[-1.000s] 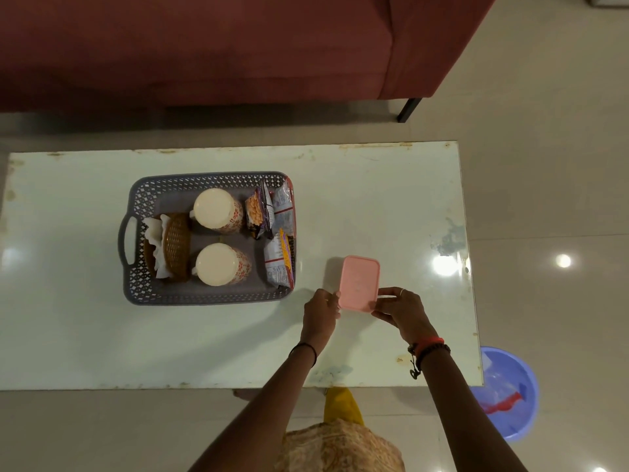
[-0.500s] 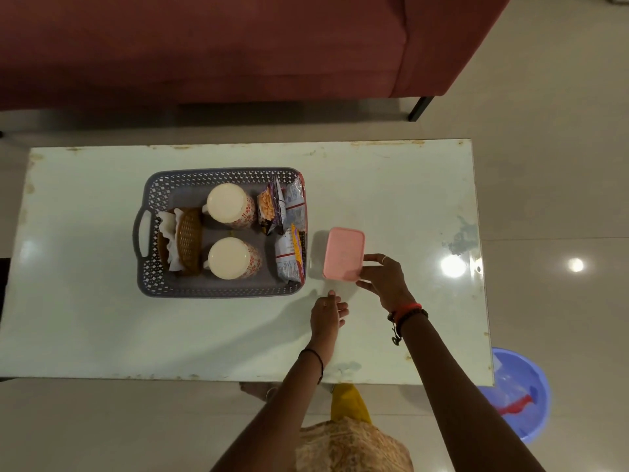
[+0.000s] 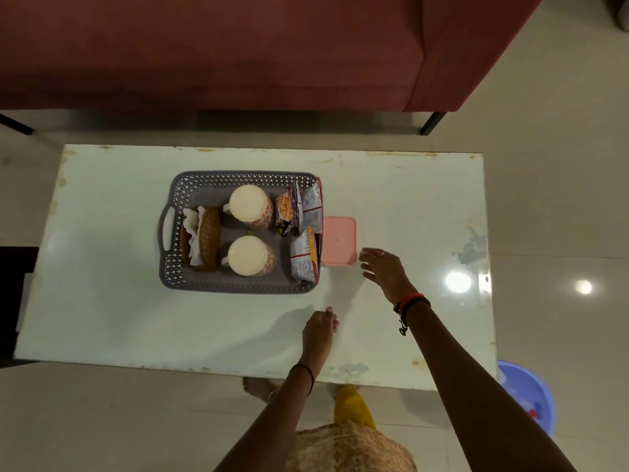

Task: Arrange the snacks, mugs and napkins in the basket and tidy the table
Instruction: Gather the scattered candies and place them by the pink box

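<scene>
My right hand [image 3: 384,267] loose, fingers spread, empty, just beside pink box [image 3: 339,240]; left hand [image 3: 320,327] loosely curled, empty, over desk [image 3: 102,318]. Box just beside basket [image 3: 238,177] holding mugs [image 3: 250,207], snacks [image 3: 303,212], napkins [image 3: 191,221]

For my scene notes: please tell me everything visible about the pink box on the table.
The pink box is a flat, rounded rectangle with a plain top, plastic by its look. It lies flat on the table, close beside the basket. The right hand, open, is near its corner, apparently not touching.
</scene>
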{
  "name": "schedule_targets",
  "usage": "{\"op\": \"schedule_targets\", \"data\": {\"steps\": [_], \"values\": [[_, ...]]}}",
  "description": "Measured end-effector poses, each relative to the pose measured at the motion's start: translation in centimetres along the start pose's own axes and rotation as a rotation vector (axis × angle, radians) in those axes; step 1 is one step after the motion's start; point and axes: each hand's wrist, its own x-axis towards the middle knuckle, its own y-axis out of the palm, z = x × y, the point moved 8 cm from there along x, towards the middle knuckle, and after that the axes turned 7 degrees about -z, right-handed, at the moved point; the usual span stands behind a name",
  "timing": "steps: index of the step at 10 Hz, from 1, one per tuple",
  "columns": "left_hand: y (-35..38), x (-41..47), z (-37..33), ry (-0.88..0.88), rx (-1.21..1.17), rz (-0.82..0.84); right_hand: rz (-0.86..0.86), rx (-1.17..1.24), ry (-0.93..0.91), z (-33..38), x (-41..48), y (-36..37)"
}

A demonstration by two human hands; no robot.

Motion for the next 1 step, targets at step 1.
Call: {"op": "schedule_targets", "data": {"steps": [1], "values": [[-1.53,-0.83,0.73,0.081,0.138,-0.045,-0.115,-0.331,-0.132,-1.58,-1.53,-0.87]]}}
